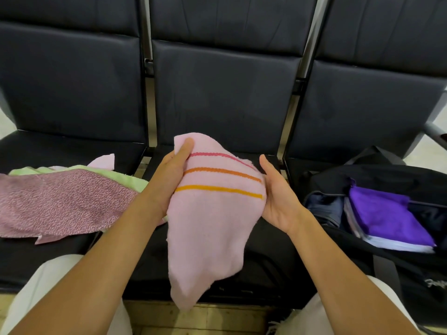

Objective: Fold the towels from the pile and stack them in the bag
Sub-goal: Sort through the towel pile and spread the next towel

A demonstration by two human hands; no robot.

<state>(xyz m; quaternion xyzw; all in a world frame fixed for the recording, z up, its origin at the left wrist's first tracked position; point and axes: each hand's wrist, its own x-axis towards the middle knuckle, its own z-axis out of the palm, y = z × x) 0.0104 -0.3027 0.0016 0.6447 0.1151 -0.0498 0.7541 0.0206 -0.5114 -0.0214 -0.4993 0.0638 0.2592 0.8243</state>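
Above black seats (225, 97), pink towel (208, 226) (long axis vertical, tip down) pinched by left hand (169, 180), right hand (278, 197) flat against it.

Two bare arms reached forward from the bottom corners, coming in from 7 o'clock and 5 o'clock. They drew closer together toward the middle. The left hand (173, 176) had its thumb pointing up toward 12 o'clock and lying flat on the pink towel (210, 221), with the other fingers hidden behind the cloth, so it pinched the towel. The right hand (278, 197) was turned with its palm facing the left hand, at 3 o'clock from it. Its thumb stuck up, and its fingers went under the towel's edge, out of sight.
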